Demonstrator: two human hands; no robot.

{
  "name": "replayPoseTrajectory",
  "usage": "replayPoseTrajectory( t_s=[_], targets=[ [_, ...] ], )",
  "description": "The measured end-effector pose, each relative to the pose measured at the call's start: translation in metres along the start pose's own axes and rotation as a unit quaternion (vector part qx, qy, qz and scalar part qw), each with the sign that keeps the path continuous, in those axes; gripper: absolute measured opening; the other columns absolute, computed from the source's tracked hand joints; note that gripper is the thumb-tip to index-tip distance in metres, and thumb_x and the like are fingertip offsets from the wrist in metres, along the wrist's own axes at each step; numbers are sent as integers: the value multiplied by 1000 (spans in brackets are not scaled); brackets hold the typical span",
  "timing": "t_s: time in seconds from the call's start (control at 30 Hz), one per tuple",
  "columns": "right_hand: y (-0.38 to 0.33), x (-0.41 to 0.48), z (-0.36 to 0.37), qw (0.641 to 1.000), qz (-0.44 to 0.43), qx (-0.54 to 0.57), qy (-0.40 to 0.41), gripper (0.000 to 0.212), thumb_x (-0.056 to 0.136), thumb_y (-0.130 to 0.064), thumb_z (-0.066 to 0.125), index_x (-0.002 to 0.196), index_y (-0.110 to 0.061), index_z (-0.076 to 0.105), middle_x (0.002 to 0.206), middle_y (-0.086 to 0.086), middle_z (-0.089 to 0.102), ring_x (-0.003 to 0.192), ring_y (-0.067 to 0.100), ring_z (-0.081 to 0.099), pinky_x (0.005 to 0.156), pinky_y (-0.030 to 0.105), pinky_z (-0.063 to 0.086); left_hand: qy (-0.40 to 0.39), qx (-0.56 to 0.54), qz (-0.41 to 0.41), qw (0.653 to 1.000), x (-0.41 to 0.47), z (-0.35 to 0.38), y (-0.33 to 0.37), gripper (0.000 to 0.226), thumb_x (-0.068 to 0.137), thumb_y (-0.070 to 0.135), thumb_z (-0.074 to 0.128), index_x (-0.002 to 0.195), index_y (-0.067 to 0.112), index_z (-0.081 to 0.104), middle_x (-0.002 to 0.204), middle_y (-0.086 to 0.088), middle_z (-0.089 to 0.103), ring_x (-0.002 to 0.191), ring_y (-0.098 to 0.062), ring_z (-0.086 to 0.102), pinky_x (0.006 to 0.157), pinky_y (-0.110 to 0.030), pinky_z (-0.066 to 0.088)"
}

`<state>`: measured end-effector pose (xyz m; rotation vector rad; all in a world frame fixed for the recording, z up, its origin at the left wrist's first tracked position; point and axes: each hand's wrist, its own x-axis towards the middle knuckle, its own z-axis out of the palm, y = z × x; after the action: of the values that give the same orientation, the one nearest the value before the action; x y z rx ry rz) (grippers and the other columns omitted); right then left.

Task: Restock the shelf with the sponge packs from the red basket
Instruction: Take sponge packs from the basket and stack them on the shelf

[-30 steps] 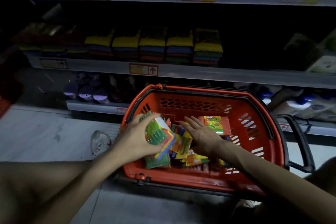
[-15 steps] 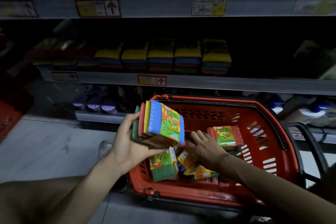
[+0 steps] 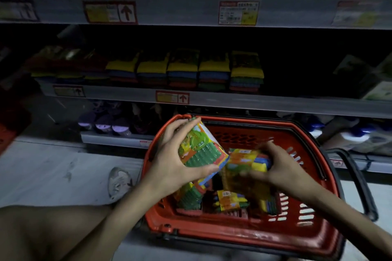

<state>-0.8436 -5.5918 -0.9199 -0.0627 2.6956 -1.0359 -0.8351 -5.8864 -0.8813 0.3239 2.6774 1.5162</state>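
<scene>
- Fingers of the left hand [image 3: 176, 161] are wrapped round a sponge pack [image 3: 200, 149], thumb along its near lower edge and fingertips over the far top, so the hand is closed on it and carries it clear above the red basket [image 3: 212, 226].
- That pack is tilted: its printed face turns up and toward the camera, and its long axis seems to run from upper left down to lower right, the lower corner nearly meeting the second pack.
- Gripping it across the short side looks meant to keep the face readable and leave an end free for sliding onto the shelf.
- The right hand [image 3: 282, 165] is curled over a second pack [image 3: 248, 161] at basket height; motion blur hides the fingertips, yet the hand appears closed on it, lifting or gathering it.
- Its orientation is too smeared to judge.
- More packs [image 3: 231, 200] lie jumbled on the basket floor, so much restocking remains by my reckoning.
- Beyond the basket, the middle shelf [image 3: 212, 101] holds a row of stacked sponges [image 3: 214, 72], with dark, seemingly open space to their right, a likely destination.
</scene>
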Motion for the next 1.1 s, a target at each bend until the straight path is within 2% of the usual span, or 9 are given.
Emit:
replayPoseTrajectory(
  t_s=[0.2,0.33,0.4,0.47,0.6,0.67,0.9,1.0,1.1],
  targets=[
    [-6,-29,-37,982,8,186,36,49,69,-42,84,115,-39,67,123,-5,60,103,6,67,80,22,58,11,63,12,998,9,19,12,114,63,54,92,157,42,28,149,24,26,137,16,23,101,6,18],
    [-9,-35,-48,977,-20,195,81,26,74,-29,91,95,-29,76,114,-4,64,102,3,64,87,31,53,8,51,-5,999,19,36,22,119,57,67,87,156,43,27,144,21,24,134,5,30,104,-5,29],
    [-8,-34,-54,976,-5,188,107,30,63,-38,84,89,-27,76,109,-2,65,100,9,64,91,41,54,4,57,-7,998,25,43,31,114,56,71,85,153,49,30,140,19,25,130,0,35,105,-15,38],
    [-8,-33,-57,976,3,179,128,35,59,-51,76,86,-28,75,104,0,66,96,14,66,88,46,56,9,78,7,997,30,47,40,110,57,68,87,151,54,31,138,18,26,127,-1,37,101,-13,38],
    [-10,-33,-62,982,4,124,145,37,76,-67,73,76,-30,74,93,-8,69,92,7,65,86,42,54,20,88,41,995,39,57,56,112,57,63,91,151,56,31,141,19,23,131,-3,36,103,-12,38],
    [-11,-35,-63,985,-3,104,135,33,81,-63,71,77,-31,75,93,-10,70,93,3,63,87,38,53,18,93,49,994,43,63,62,113,57,59,93,152,55,31,145,16,20,136,-8,35,108,-21,40],
    [-7,-40,-89,980,4,123,154,9,93,-40,70,95,-35,77,94,-13,73,89,-1,68,86,37,58,7,84,57,995,54,76,75,114,57,53,96,151,56,33,142,17,18,131,-7,40,107,-16,41],
    [-8,-45,-107,987,-14,137,84,28,94,-24,71,113,-44,74,104,-16,73,93,1,71,84,30,60,0,80,70,994,60,77,77,114,57,51,97,151,57,34,146,21,14,134,-6,37,111,-23,44],
    [-15,-55,-107,984,-40,172,1,46,92,-18,75,130,-44,67,115,-19,74,96,-1,72,80,18,55,-27,61,72,995,62,82,79,116,57,53,96,152,58,30,146,26,13,130,5,33,106,-8,39]
  ],
)
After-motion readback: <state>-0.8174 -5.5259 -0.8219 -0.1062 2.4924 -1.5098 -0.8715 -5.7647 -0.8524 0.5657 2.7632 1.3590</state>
